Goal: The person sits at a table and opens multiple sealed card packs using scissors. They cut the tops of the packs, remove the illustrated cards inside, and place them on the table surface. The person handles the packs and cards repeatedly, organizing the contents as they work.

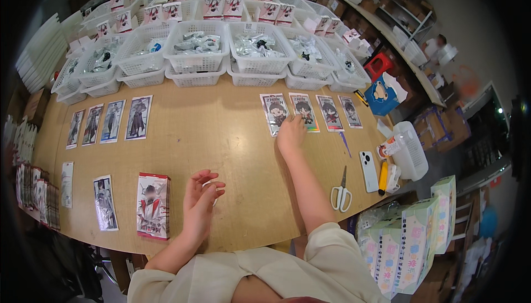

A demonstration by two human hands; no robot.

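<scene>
My right hand (292,134) reaches forward with its fingers bent down onto a shiny packet with a cartoon figure (303,107), second from the left in the right-hand row. A similar packet (274,112) lies just left of it, partly behind the hand. My left hand (200,199) hovers above the near table, fingers curled; a small white item, mostly hidden, shows between thumb and fingers. Left of that hand stands a red and white printed box (153,206). Beside the box lies a silvery figure packet (105,203).
White perforated baskets (196,62) of bagged goods line the table's back, small boxes (223,7) behind. Four figure packets (138,117) lie at left. White-handled scissors (341,197), a phone (369,171) and a yellow cutter (383,178) lie right. Another person (437,48) is far right.
</scene>
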